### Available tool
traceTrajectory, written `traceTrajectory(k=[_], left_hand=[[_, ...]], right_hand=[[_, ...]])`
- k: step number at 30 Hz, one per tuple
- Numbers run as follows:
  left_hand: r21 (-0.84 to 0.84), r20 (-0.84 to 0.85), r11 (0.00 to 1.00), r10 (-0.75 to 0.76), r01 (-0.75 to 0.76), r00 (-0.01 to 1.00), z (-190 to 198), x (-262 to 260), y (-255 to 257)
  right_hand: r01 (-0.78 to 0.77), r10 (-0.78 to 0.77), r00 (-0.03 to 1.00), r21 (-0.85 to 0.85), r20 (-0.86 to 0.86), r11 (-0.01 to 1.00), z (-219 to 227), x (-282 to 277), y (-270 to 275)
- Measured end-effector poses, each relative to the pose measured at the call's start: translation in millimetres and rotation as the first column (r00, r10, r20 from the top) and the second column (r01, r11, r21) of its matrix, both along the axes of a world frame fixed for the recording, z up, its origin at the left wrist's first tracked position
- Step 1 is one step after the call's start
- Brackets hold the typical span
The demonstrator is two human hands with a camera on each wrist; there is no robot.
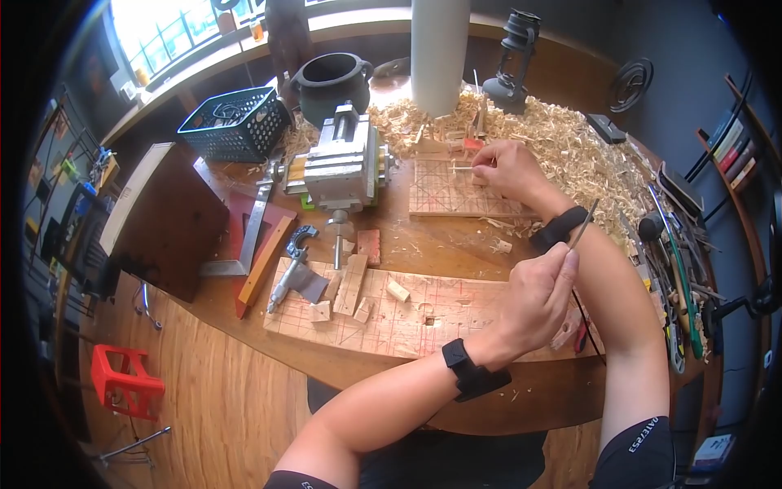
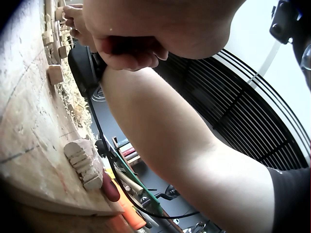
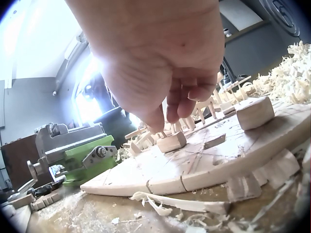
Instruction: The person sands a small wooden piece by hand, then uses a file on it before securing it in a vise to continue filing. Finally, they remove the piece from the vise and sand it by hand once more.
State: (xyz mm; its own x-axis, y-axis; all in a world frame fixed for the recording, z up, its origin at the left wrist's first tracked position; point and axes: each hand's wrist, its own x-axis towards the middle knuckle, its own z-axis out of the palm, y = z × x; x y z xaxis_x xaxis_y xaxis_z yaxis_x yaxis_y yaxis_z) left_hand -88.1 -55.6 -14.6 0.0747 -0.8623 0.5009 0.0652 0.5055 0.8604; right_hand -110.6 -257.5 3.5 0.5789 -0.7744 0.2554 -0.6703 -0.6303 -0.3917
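My left hand (image 1: pixel 538 297) is raised over the near wooden board (image 1: pixel 383 338) and grips a slim dark metal tool (image 1: pixel 584 224), its end pointing up and away. The fist hides the rest of the tool. Farther off, my right hand (image 1: pixel 509 169) is over the back board (image 1: pixel 436 196), which is marked with red lines. Its thumb and fingers pinch a thin pale wooden stick (image 1: pixel 463 168). Right below those fingertips lies a small wooden block (image 3: pixel 171 142). Another wooden block (image 3: pixel 255 113) rests on the same board, with several thin wooden pieces behind the fingers.
A metal vise (image 1: pixel 338 171) stands left of the back board. On the near board lie a micrometer (image 1: pixel 287 281) and small wood offcuts (image 1: pixel 350 285). Wood shavings (image 1: pixel 546 138) cover the back and right. Several hand tools (image 1: pixel 680 285) line the right edge.
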Motion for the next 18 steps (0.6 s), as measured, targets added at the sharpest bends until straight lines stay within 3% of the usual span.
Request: traceTrajectory(k=[2,11,18], left_hand=[[-0.004,0.001,1.000,0.000,0.000,1.000,1,0,0],[-0.009,0.010,1.000,0.007,-0.007,1.000,-1,1,-1],[-0.013,-0.011,1.000,0.007,-0.007,1.000,0,2,-1]], right_hand=[[0.004,-0.007,0.999,0.068,0.036,0.998,4,1,2],[-0.010,0.003,0.997,0.081,0.082,0.997,16,15,8],[-0.088,0.087,0.995,0.021,0.049,0.996,-1,27,7]])
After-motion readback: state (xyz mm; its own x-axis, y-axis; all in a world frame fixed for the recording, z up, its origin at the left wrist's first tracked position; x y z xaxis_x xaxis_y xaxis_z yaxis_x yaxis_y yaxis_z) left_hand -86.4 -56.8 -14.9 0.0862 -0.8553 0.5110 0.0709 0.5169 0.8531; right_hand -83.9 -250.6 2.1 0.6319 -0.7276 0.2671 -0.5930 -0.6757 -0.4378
